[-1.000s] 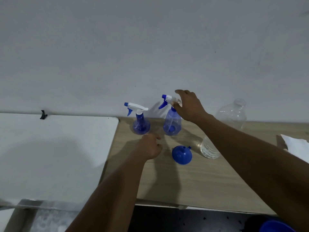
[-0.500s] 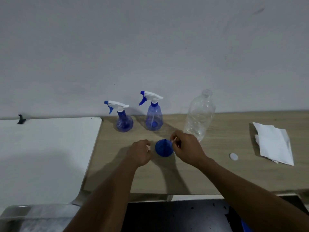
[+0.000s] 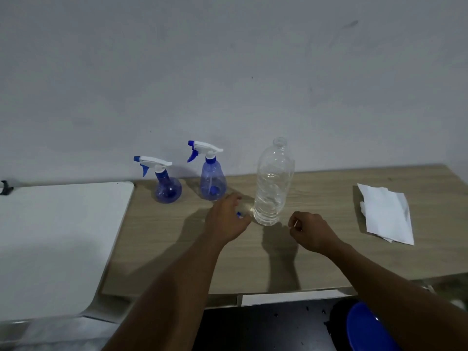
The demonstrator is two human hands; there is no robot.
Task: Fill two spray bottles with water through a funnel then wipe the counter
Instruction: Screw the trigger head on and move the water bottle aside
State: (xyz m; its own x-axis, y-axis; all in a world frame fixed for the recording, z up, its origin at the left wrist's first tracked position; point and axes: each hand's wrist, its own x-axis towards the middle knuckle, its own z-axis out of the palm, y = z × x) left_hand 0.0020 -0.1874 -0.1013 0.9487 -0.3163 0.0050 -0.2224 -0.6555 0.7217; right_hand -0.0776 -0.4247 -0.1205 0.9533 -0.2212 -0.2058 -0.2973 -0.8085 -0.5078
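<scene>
Two blue spray bottles with white trigger heads stand at the back of the wooden counter (image 3: 329, 254): a round one (image 3: 167, 190) and a taller one (image 3: 213, 184). Right of them stands an uncapped clear water bottle (image 3: 273, 183) with a little water at the bottom. My left hand (image 3: 224, 220) is cupped over the blue funnel (image 3: 238, 214), of which only a small blue bit shows by my fingers, just left of the bottle's base. My right hand (image 3: 310, 230) hovers right of the bottle with its fingers curled in; nothing clearly shows inside it.
A folded white paper towel (image 3: 385, 214) lies at the counter's right. A white surface (image 3: 58, 236) adjoins the counter on the left, with a black clip (image 3: 5, 187) at its far edge. A blue round object (image 3: 367, 328) sits below the front edge.
My right hand left the taller spray bottle, came to the funnel, then moved right of the water bottle. My left hand has closed over the funnel. The small white cap is out of sight.
</scene>
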